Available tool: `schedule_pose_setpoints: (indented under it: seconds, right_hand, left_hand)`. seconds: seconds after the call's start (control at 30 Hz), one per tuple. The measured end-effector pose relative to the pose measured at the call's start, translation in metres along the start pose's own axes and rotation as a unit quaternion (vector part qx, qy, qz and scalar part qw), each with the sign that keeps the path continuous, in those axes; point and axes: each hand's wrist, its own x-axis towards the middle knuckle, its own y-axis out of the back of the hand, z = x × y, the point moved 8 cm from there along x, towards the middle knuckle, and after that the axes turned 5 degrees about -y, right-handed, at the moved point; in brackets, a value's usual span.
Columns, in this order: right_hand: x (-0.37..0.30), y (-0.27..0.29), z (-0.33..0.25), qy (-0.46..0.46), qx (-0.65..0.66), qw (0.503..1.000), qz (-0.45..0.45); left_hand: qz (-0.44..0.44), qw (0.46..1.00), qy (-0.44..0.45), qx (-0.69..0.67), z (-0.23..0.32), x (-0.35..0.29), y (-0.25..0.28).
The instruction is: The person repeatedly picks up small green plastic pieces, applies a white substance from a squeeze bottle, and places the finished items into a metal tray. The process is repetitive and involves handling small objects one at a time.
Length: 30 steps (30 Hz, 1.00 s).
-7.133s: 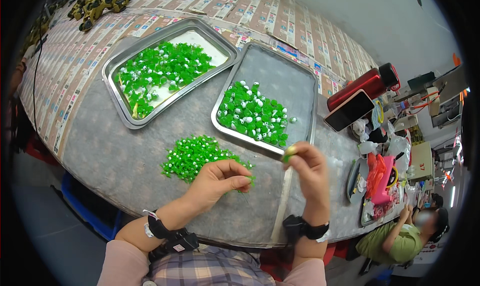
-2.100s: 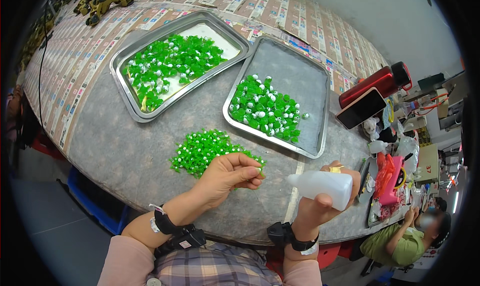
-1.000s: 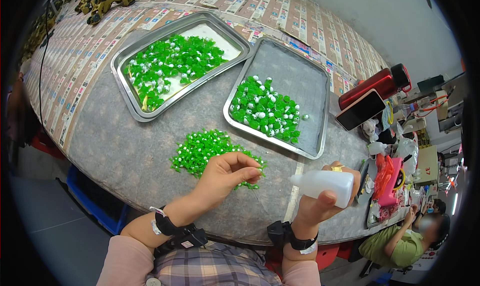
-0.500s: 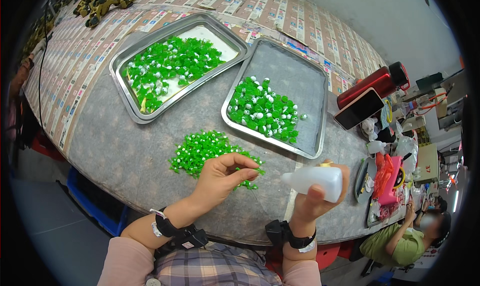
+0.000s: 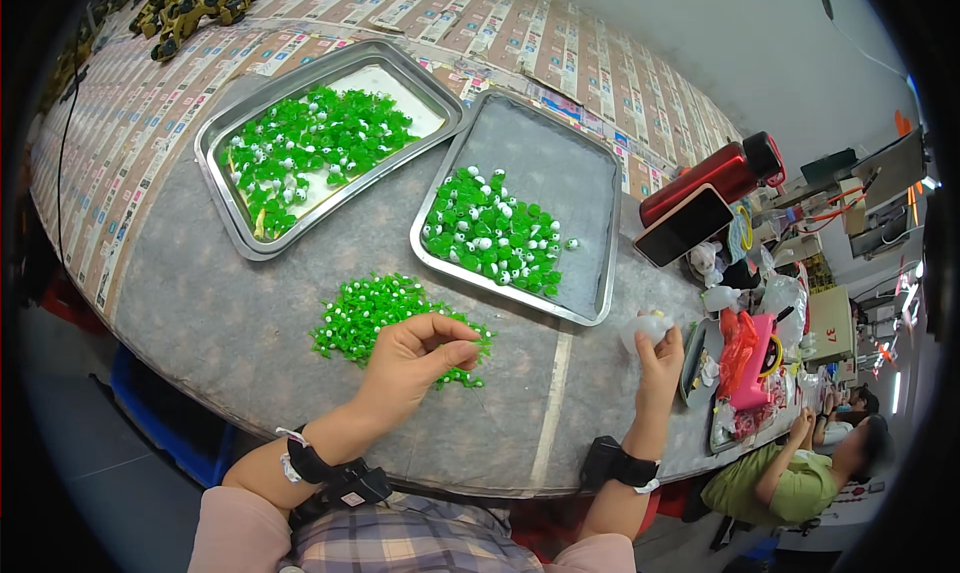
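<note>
My left hand [image 5: 405, 365] is over the right edge of a heap of small green plastic pieces with white dots [image 5: 365, 318]. Its thumb and forefinger are pinched together; whatever they hold is too small to make out against the green behind. Farther right, my right hand [image 5: 660, 368] grips a whitish translucent squeeze bottle [image 5: 648, 330], partly hidden by the fingers, beside the right-hand tray. That metal tray [image 5: 602, 273] bears green pieces with white eye-like balls [image 5: 490, 228]. Similar pieces [image 5: 320, 138] fill much of another metal tray [image 5: 222, 213] at the far left.
A red flask [image 5: 700, 181] and a phone [image 5: 684, 225] stand beyond my right hand. Past them are a pink holder [image 5: 755, 368], plastic bags and a red bundle. A person in a green top [image 5: 770, 488] sits at the right. Yellowish toy vehicles [image 5: 190, 8] lie far left.
My right hand has carried the squeeze bottle right, away from my left hand, and its nozzle no longer points left. The left hand stays pinched by the heap. The view has shifted slightly right.
</note>
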Motion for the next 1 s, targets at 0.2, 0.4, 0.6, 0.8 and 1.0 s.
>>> schedule_pose_setpoints:
  seconds: [0.2, 0.4, 0.6, 0.8, 1.0]
  right_hand:
    - [-0.021, 0.006, -0.078, 0.235, -0.272, 0.914, 0.187]
    - [0.02, -0.118, -0.113, 0.246, -0.334, 0.905, -0.093]
    - [0.067, -0.152, -0.057, 0.3, -0.525, 0.792, -0.087]
    - [0.021, -0.14, -0.094, 0.134, -0.202, 0.951, -0.194]
    - [-0.057, -0.163, -0.077, -0.003, 0.068, 0.94, -0.336]
  left_hand:
    - [0.0, 1.0, 0.021, -0.006, -0.004, 0.0, 0.001]
    - [0.002, 1.0, 0.008, -0.006, -0.002, -0.001, 0.004]
    - [0.005, 1.0, 0.016, -0.001, -0.002, 0.003, 0.0]
    - [-0.032, 0.998, 0.046, -0.032, -0.006, -0.001, -0.002]
    - [-0.069, 0.991, 0.079, -0.083, -0.015, -0.003, -0.011]
